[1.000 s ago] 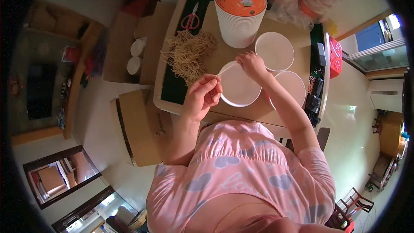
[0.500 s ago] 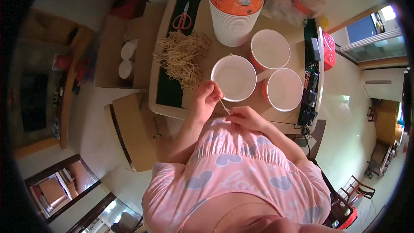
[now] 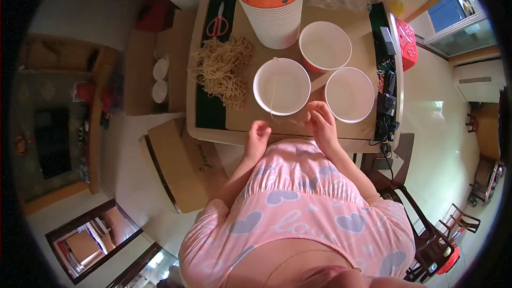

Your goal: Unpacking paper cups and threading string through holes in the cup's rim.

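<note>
the string (image 3: 273, 96) crosses the bowl (image 3: 294, 88), its long axis running from the middle past the near rim. the left hand (image 3: 258, 136), near-left of the bowl, is closer to that end than the right hand (image 3: 323, 121), near-right. both curl, apart; i cannot tell whether either pinches anything.

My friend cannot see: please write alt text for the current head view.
A person's left hand and right hand are near a round white paper tub, a thin pale string crossing its near rim; two similar tubs stand to its right, tangled beige string to its left.
</note>
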A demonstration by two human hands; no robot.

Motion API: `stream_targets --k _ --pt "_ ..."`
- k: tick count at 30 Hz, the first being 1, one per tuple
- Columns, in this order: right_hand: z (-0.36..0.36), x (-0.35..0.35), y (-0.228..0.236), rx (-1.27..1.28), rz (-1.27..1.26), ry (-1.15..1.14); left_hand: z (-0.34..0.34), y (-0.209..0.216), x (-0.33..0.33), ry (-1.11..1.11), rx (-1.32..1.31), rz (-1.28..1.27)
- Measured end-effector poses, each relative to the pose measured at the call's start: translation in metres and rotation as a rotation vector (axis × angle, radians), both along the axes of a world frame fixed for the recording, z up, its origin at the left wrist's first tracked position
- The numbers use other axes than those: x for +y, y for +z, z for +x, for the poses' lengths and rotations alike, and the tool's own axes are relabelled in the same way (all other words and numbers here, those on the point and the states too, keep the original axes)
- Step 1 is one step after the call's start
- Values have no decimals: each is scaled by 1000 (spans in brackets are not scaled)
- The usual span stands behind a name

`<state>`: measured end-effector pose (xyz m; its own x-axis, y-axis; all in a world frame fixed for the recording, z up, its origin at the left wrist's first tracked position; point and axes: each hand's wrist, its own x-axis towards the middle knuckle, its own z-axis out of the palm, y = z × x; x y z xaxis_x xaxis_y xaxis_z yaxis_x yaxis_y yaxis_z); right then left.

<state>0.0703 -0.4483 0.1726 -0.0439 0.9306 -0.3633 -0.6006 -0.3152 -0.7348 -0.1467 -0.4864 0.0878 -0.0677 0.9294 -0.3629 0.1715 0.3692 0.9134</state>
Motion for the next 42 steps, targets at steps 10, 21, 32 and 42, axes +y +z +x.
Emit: stream_targets --k 10,21,32,42 --pt "25 -19 34 -332 308 386 44 64 89 -698 674 514" --pt "28 -1 83 -131 471 834 38 92 114 -265 302 300" --pt "-3 42 -18 -453 322 216 43 90 104 -198 -1 142" --pt "-13 35 -27 -546 365 106 43 77 102 -233 -136 152"
